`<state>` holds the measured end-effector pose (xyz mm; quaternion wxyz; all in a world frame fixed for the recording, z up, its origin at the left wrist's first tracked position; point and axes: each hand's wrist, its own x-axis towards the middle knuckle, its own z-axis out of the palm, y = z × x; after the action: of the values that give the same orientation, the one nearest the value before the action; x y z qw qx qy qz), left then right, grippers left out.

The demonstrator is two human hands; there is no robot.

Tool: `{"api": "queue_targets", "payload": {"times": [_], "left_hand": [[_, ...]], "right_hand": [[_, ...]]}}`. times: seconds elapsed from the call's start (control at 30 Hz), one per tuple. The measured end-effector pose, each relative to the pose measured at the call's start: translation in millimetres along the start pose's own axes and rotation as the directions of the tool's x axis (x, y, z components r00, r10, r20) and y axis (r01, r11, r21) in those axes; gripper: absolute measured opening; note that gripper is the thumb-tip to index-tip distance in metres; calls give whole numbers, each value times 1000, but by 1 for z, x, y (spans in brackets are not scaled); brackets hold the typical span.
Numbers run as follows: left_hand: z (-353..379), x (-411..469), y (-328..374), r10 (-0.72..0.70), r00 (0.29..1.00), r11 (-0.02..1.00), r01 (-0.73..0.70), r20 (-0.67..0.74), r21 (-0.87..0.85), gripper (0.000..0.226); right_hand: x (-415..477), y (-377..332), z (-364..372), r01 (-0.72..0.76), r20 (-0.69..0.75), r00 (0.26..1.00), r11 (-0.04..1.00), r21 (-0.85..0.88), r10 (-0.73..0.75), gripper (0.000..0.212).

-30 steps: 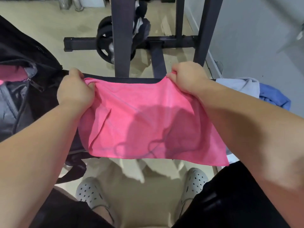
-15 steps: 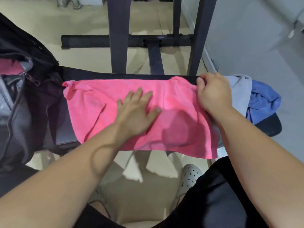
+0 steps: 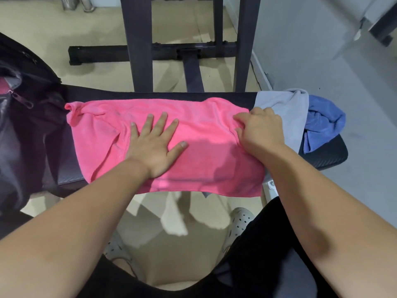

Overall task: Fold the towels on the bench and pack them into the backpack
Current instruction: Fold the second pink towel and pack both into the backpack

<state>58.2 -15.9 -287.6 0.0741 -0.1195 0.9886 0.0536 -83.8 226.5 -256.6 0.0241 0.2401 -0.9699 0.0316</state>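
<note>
Brightly and evenly lit from overhead. Shadowed softly across the pink towel [image 3: 210, 130] and in patches on the floor [image 3: 139, 233] beneath the bench [image 3: 326, 153]. Bowed at the edges by the wide lens.

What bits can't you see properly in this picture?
Head view:
- Black zipped backpack: cut off by the left edge, so its inside is mostly hidden.
- Crumpled blue towel: partly behind the pale grey towel.
- Right hand: fingertips buried in the bright pink towel.
- Black padded bench: its middle is covered by the pink towel and the flat left hand.
</note>
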Motion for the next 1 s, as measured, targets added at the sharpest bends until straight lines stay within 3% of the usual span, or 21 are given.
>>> {"api": "queue_targets", "payload": {"times": [0.2, 0.37, 0.47, 0.6, 0.67, 0.77, 1.0], "left_hand": [[-4, 1, 3, -23, 1000, 999, 22, -9, -30, 82], [-20, 18, 12, -33, 999, 996, 32, -7, -86, 85], [-24, 36, 18, -29, 999, 996, 30, 18, -79, 83], [-18, 56, 21, -50, 994, 998, 54, 100, -35, 91], [-14, 64, 20, -66, 993, 998, 68, 95, -17, 92], [-15, 77, 15, -80, 995, 997, 81, 63, -17, 93], [-24, 70, 16, -53, 998, 997, 52, -29, -59, 85]], "right_hand": [[19, -7, -7, 2, -8, 1000, 995, 98, -1, 34], [34, -11, -23, -71, -25, 996, 897, 436, 91, 5], [44, -13, -29, -149, 69, 989, 791, 593, 134, 43], [61, -9, -35, -93, 72, 995, 842, 531, 65, 77], [70, -6, -36, -101, 101, 993, 894, 436, 63, 78], [72, -3, -32, -183, 227, 968, 921, 343, 108, 61], [38, -4, -42, -213, 148, 977, 794, 569, 156, 66]]}}
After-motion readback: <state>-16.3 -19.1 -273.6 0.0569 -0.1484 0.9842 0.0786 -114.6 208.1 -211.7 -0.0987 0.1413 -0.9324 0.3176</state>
